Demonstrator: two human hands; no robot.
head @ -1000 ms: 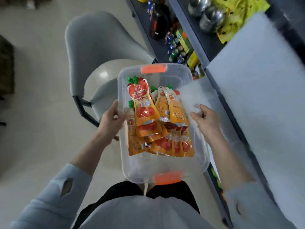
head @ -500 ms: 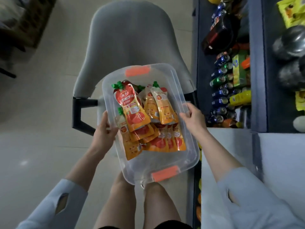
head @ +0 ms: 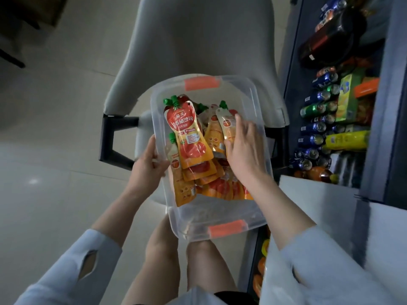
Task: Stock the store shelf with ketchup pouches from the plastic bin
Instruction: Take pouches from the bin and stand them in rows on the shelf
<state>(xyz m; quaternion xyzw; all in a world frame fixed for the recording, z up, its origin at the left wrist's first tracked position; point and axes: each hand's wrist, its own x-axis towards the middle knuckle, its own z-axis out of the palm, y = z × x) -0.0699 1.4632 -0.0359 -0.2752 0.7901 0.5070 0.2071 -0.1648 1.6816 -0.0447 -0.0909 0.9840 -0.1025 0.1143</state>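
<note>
A clear plastic bin (head: 222, 216) with orange latches is held in front of me above a grey chair. Several orange-and-red ketchup pouches (head: 189, 137) with green caps lie piled inside it. My left hand (head: 147, 166) grips the bin's left rim. My right hand (head: 244, 146) is inside the bin with fingers spread, lying flat on a pouch (head: 226, 126) at the right of the pile. I cannot tell whether it grips that pouch. The store shelf (head: 374, 111) stands on the right.
The grey chair (head: 198, 45) with a black frame sits right behind the bin. The shelf holds drink cans (head: 317, 119), a yellow bottle (head: 345, 139), a dark bottle (head: 330, 38) and green and orange boxes. A white shelf surface (head: 317, 199) lies at right. Pale tiled floor spreads left.
My right hand left the bin's right rim and moved in onto the pouches. The left hand still holds the rim. The view has tilted further down toward the chair.
</note>
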